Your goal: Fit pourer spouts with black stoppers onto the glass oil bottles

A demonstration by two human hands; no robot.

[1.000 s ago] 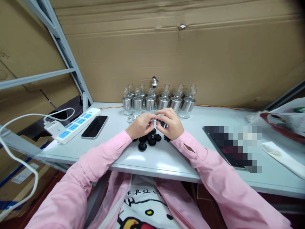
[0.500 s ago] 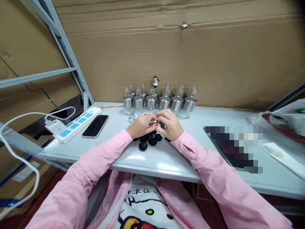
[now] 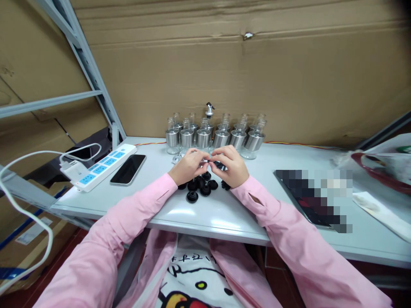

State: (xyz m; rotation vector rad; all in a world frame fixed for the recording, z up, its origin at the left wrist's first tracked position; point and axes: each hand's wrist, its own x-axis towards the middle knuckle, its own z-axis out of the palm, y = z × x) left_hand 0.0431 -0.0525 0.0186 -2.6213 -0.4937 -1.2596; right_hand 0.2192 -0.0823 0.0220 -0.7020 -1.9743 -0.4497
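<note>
My left hand (image 3: 190,166) and my right hand (image 3: 230,166) meet over the middle of the table, fingers pinched together. Between the fingertips is a small silvery and dark part (image 3: 206,161), mostly covered by the fingers. Several round black caps (image 3: 192,196) lie on the table just below my hands. More small black pieces (image 3: 218,165) show under my right hand. Behind the hands stand glass bottles with metal sleeves (image 3: 221,139) in rows, and one at the back carries a metal and black spout (image 3: 209,109). Clear round pieces (image 3: 176,159) lie beside my left hand.
On the left are a phone (image 3: 128,170) and a white power strip (image 3: 107,166) with a charger and cable. A dark, pixelated flat object (image 3: 308,199) lies on the right, near a white strip (image 3: 380,216) and a plastic bag (image 3: 385,169). Cardboard (image 3: 244,77) stands behind the table (image 3: 205,218).
My hands have shifted slightly, and the fingers of my right hand have opened a little around the small part. More of the black caps shows below them.
</note>
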